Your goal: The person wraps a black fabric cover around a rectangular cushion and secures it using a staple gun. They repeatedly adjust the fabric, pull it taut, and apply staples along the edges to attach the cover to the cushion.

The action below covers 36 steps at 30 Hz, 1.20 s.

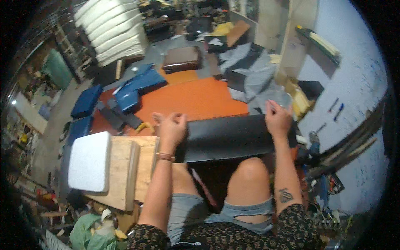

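Note:
A flat black sheet, smooth like leatherette, lies across the near edge of the orange table surface, above my knees. Its far edge looks ragged. At the sheet's left end is my left hand, thumb and forefinger pinched, other fingers bent to the left. My right hand is over the right end, with its thumb and forefinger drawn together past the far edge. Whatever lies in either pinch is too small or blurred to make out.
A white cushion rests on wooden boards at left. Blue pieces and dark strips lie beyond. A brown cushion sits farther back, with grey cloth to its right. White stacked padding rises at far left.

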Available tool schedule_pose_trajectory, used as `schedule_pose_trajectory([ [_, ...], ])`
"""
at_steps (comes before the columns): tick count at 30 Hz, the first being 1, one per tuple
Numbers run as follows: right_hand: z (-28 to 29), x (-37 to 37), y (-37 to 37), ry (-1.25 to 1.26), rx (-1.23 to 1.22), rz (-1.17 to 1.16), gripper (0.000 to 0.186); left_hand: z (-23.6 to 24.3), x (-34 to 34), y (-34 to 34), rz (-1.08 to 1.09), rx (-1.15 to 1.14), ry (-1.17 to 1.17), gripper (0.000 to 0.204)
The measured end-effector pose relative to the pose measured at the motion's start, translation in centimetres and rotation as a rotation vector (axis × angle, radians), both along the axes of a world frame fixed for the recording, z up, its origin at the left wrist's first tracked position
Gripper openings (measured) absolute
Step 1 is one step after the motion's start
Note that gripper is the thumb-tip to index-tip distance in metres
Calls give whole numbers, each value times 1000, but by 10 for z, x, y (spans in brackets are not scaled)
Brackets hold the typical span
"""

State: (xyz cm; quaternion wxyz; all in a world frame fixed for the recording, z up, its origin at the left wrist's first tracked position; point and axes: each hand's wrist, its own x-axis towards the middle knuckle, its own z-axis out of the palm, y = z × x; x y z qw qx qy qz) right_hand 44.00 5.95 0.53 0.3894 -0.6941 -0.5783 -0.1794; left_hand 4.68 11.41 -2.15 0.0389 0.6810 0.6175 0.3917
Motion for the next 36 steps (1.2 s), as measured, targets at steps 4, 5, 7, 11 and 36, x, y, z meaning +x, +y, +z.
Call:
schedule_pose_trajectory([
  [4, -6, 6, -16, 157, -77, -51, 28, 1, 5, -30, 1, 45, -18, 35],
  [5, -9, 7, -22, 140, -41, -49, 29, 3, 6, -39, 7, 36, -34, 34],
  [7, -9, 0, -35, 132, -18, -61, 29, 9, 7, -57, -3, 6, -97, 33],
  [11, -12, 5, -48, 119, -10, -36, 25, 14, 9, -73, -55, 1, -191, 31],
  [36, -10, 2, -49, 111, 5, -23, 23, 18, 10, -75, -75, 9, -204, 30],
])
